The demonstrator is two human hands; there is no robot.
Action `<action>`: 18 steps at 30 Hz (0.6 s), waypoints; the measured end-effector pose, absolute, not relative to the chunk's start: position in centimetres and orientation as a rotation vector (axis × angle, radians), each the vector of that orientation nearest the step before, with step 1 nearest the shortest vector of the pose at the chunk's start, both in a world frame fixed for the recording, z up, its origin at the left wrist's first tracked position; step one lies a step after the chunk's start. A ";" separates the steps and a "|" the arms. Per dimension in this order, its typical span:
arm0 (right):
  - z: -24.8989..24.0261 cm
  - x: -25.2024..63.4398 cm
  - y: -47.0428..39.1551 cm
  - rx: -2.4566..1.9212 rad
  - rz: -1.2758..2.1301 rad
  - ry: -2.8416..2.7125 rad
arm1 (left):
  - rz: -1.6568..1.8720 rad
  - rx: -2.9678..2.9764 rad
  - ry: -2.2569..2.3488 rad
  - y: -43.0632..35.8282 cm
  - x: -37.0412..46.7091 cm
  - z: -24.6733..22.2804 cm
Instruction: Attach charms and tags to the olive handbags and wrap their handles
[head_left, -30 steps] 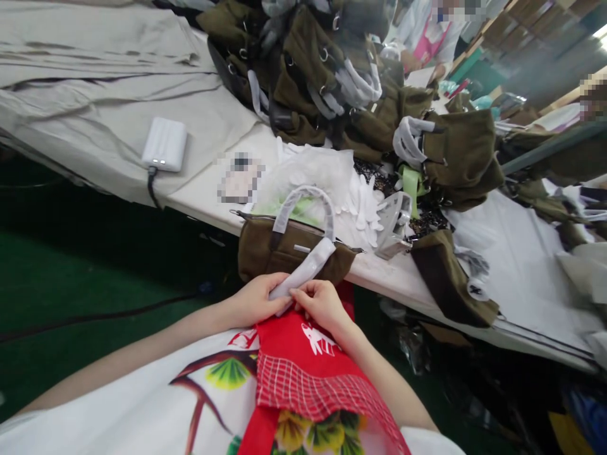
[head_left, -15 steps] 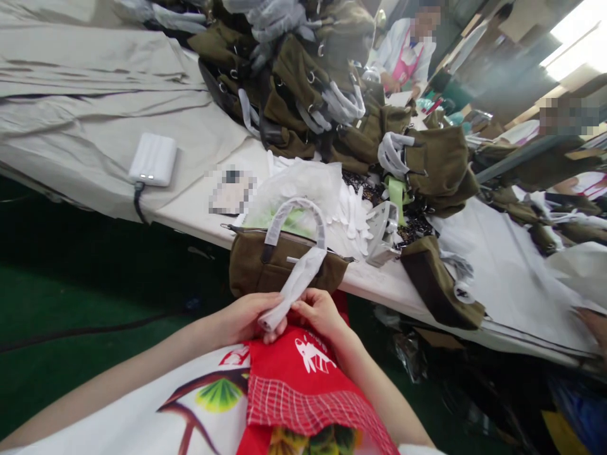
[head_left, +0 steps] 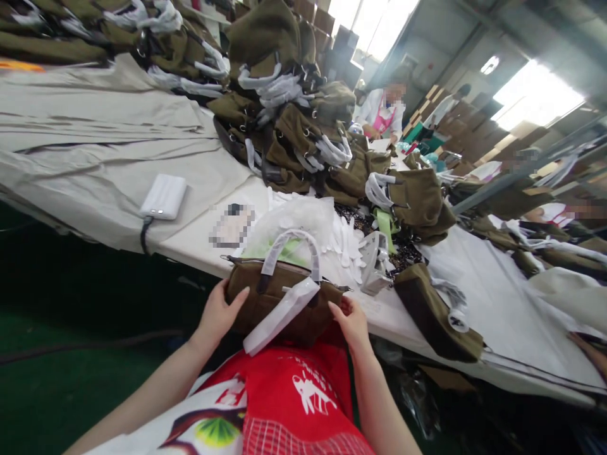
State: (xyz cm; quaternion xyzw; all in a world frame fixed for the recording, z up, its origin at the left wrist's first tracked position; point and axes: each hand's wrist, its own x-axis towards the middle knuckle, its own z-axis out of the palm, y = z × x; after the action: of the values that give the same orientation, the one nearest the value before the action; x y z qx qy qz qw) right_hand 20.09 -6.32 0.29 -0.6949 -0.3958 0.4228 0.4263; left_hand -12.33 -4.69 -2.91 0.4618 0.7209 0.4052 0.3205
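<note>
The bag (head_left: 272, 302), at the table (head_left: 192, 251) edge in the lower middle of the frame, is held at its ends by the left hand (head_left: 220, 314) and right hand (head_left: 351, 321), with piled bags (head_left: 290, 136) in the upper middle.

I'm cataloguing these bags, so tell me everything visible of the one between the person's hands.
The olive-brown bag looks like fabric, with a zip along the top and a small pale bar in front. One white-wrapped handle arches upright; a second handle, also wrapped, slants down across the front. The left hand and right hand hold its ends at the table's near edge. Its underside is hidden.
</note>
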 end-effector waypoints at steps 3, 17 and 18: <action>-0.4 19.1 -6.7 -1.628 1.230 -0.906 | 0.972 1.117 1.888 -4.8 -11.8 -3.1; 3.8 19.8 -9.3 -1.264 1.371 -0.824 | 1.180 0.351 1.371 -3.0 -9.9 7.3; 4.4 20.0 -9.4 -1.267 1.342 -0.819 | 1.152 0.355 1.382 -2.6 -9.3 8.0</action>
State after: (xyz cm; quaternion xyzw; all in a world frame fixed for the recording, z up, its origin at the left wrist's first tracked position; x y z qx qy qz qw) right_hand 19.97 -9.44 4.38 -0.5311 -0.3433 0.5626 0.5325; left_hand -9.30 -2.57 8.03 0.1535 0.5980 0.4987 0.6084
